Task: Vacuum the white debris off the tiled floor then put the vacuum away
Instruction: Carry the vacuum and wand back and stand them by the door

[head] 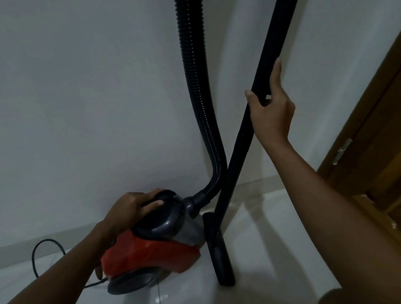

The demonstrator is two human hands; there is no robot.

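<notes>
Vacuum cleaner (153,247), red body with grey top, sits on the white tiled floor (269,256) close against the wall (76,103), near the skirting. Left hand (135,206) rests on the dark handle at the top of the body, fingers curled over it and gripping. Ribbed black hose (200,89) rises from the front port of the body and runs up out of the top edge of view. Rigid black wand (241,144) stands tilted, crossing in front of the hose; its floor nozzle (219,249) rests on the tiles just beside the body, on the door side. Right hand (271,111) holds the wand partway up, thumb on one side and fingers extended along the other, wrapped about the tube. Power cord (48,246) loops on the floor at the rear of the body. Wooden door (394,154) stands at the right edge. Dust compartment contents cannot be seen. No debris is discernible on the tiles in view.
</notes>
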